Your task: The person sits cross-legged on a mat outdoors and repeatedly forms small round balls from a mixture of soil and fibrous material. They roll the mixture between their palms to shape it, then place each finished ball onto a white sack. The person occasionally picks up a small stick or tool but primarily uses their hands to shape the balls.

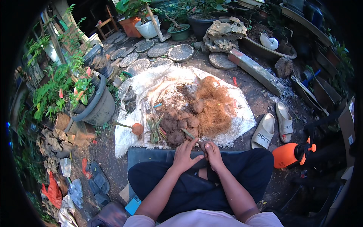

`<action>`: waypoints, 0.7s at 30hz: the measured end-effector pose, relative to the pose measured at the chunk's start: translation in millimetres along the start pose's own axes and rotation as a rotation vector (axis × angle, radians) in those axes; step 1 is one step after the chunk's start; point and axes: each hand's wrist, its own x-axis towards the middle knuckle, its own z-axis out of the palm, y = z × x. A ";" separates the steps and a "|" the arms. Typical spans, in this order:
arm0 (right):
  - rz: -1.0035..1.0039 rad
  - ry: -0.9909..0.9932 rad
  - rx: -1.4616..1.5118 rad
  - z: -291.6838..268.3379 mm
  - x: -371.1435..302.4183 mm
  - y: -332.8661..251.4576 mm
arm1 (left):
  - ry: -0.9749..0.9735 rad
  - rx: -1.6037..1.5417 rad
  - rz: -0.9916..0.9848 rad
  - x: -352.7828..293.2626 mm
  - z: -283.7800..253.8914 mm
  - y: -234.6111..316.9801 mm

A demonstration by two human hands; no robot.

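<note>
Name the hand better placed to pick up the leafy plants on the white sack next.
Probably the left: the left hand is nearer the leafy plants and looks open, while the right hand is farther off, seemingly gripping a brown lump.

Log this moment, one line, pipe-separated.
left hand: thumb spread | right hand: pinching brown piece, kind unclear | ahead: soil clumps, brown fibre on white sheet

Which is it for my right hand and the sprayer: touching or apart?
Apart. The head view shows the right knee between the right hand and the sprayer.
</note>
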 end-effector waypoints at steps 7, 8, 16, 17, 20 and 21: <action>-0.221 0.199 -0.540 2.4 1.2 2.3 | 0.300 0.368 0.297 -2.2 -1.0 -1.9; -0.248 0.191 -0.597 3.5 0.2 0.0 | 0.217 0.294 0.307 -0.5 0.5 -3.1; -0.431 0.098 -1.135 21.1 -19.5 -44.4 | -0.044 -0.060 0.133 8.0 5.6 -3.0; -0.474 0.140 -1.142 30.4 -20.6 -46.9 | -0.016 -0.099 0.132 9.3 5.2 -2.6; -0.629 0.188 -1.130 58.4 -15.0 -52.5 | -0.011 -0.324 0.128 12.1 1.0 -6.1; -0.686 0.156 -1.099 63.9 -9.4 -55.7 | 0.030 -0.337 0.137 12.4 -0.7 -8.1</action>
